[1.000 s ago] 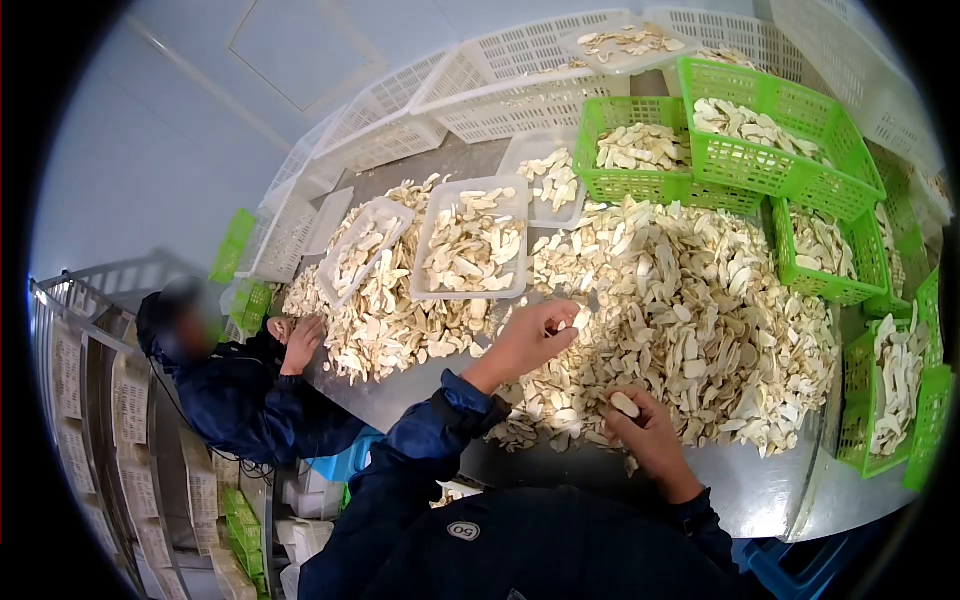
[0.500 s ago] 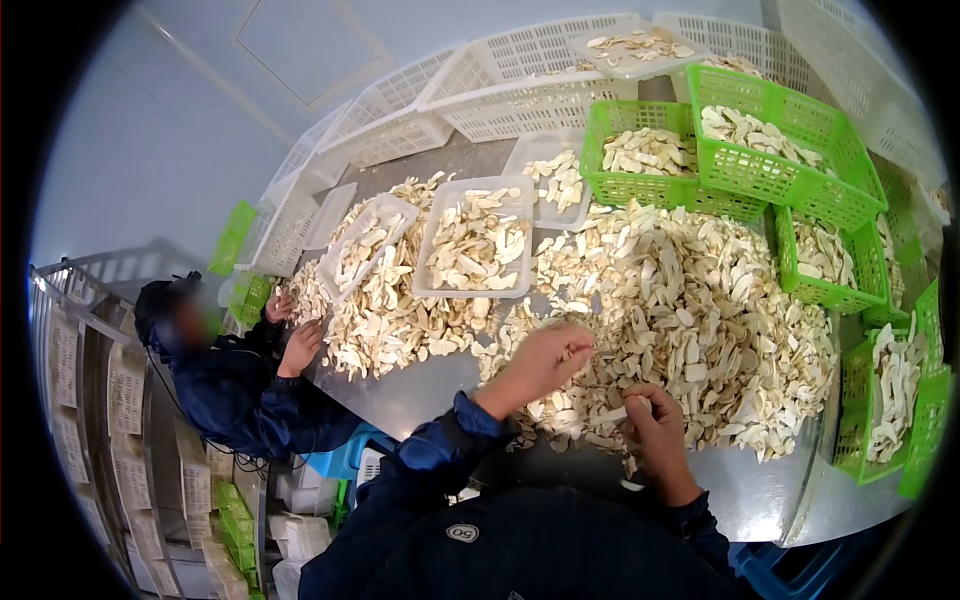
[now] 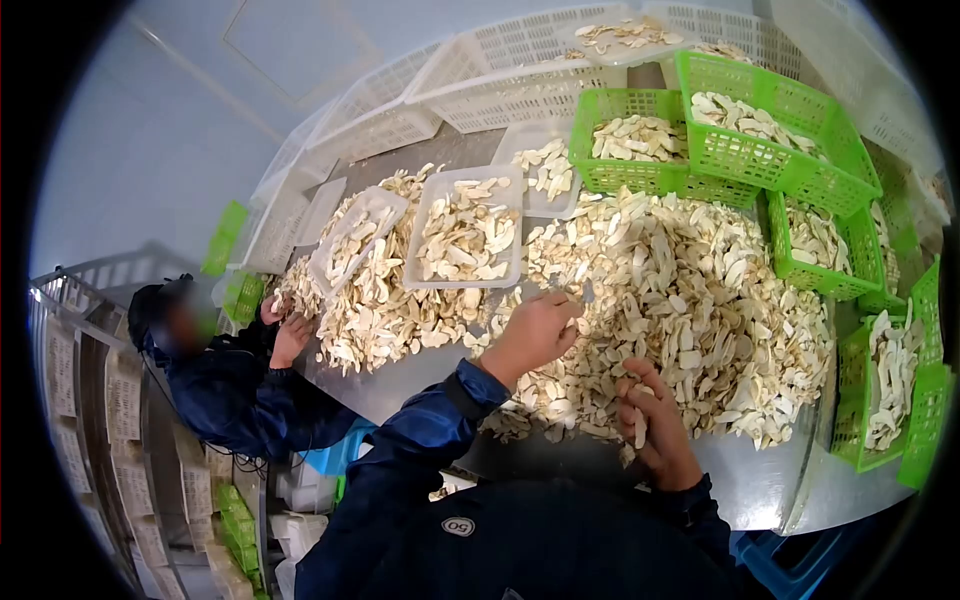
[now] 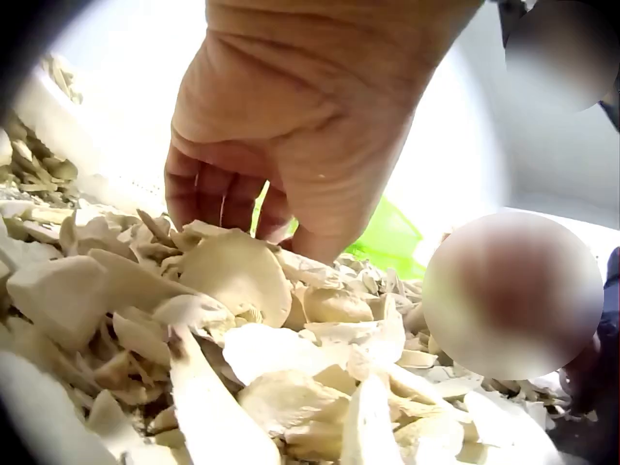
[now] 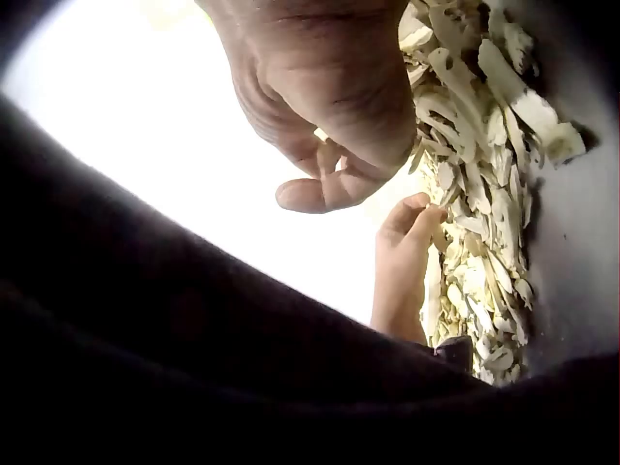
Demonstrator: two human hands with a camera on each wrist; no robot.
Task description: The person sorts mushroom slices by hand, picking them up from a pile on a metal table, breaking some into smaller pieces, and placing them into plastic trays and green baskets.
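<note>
Pale dried slices (image 3: 690, 310) lie in a large heap on the metal table. My left hand (image 3: 535, 335) is at the heap's left part, its fingers bent down; in the left wrist view that hand (image 4: 300, 126) touches the slices beside a round slice (image 4: 237, 276), fingertips partly hidden and no held slice visible. At the heap's near edge, my right hand (image 3: 655, 425) holds a long slice (image 3: 640, 415) between thumb and fingers. The right wrist view shows the right hand (image 5: 325, 107) with bent fingers, and the left hand (image 5: 402, 271) beyond.
Slices fill a clear tray (image 3: 463, 282), a tilted tray beside it and green baskets (image 3: 790, 180) at the back and right. White crates (image 3: 520, 100) line the back. At left, another person (image 3: 235, 390) in dark clothing works by a smaller heap; racks stand behind.
The slice in my right hand now points down instead of sideways, with the fingers spread along it. My left hand has moved slightly up and left from half a second ago.
</note>
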